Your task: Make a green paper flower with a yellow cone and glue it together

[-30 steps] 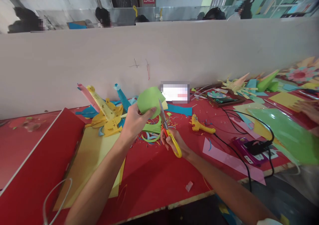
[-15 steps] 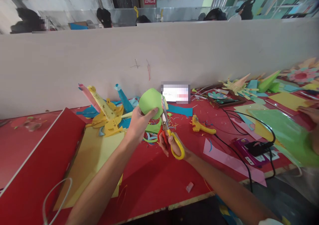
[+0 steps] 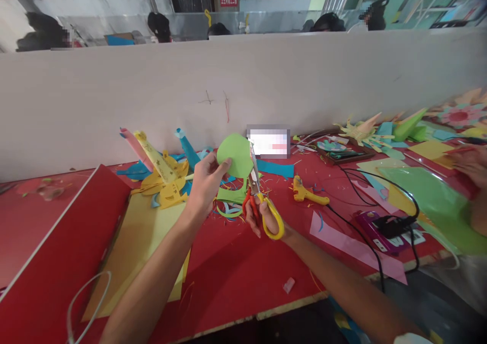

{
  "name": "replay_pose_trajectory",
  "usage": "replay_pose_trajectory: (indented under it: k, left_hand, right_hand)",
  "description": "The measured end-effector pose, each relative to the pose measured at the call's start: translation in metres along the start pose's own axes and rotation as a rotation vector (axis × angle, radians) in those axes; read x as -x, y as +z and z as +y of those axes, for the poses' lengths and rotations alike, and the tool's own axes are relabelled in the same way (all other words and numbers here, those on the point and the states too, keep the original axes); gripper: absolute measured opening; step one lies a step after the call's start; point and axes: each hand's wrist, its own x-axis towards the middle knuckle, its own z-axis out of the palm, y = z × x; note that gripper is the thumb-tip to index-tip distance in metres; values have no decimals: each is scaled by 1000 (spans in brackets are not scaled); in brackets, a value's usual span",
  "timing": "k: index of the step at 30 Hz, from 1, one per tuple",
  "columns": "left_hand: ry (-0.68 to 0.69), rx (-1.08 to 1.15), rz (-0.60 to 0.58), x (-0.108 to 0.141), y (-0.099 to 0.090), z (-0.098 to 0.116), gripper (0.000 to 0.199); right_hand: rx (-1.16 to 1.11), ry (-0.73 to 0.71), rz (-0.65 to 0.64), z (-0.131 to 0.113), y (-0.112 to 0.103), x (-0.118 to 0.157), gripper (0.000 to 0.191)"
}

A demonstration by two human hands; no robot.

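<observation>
A rounded piece of green paper (image 3: pixel 236 153) is pinched at its left edge by my left hand (image 3: pixel 207 181), thumb on the near face. My right hand (image 3: pixel 262 217) grips scissors (image 3: pixel 272 221) with yellow and red handles. Their blades point upward along the paper's right edge; whether they touch it I cannot tell. Below the paper, green and blue offcuts (image 3: pixel 230 204) lie on the red table (image 3: pixel 228 283).
Paper cones and yellow cutouts (image 3: pixel 173 192) stand at the left behind a yellow sheet (image 3: pixel 148 247). To the right lie a yellow glue gun (image 3: pixel 310 196) with its black cord, a pink strip (image 3: pixel 353 247) and a purple box (image 3: pixel 384 235). Another person's hand (image 3: pixel 467 164) shows at far right.
The green paper has turned and shifted slightly right, with my left hand's grip now lower on its left side. The scissors have moved slightly right. At far right, the other person's hand has moved left.
</observation>
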Motion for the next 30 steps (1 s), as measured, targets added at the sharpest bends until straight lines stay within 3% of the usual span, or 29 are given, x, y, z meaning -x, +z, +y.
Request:
replay_pose_trajectory:
  k: [8,18,30]
  left_hand:
    - [-23,-26,-28,4,4,-4,37]
    - [44,-50,-5,-4,-9,-1,36]
    - [18,-32,-48,-3,-3,-4,41]
  right_hand:
    - [-28,8,0,-1,-1,-3,80]
    - [-51,27,6,4,-1,1,78]
    - [-93,24,-28,4,-2,-1,76]
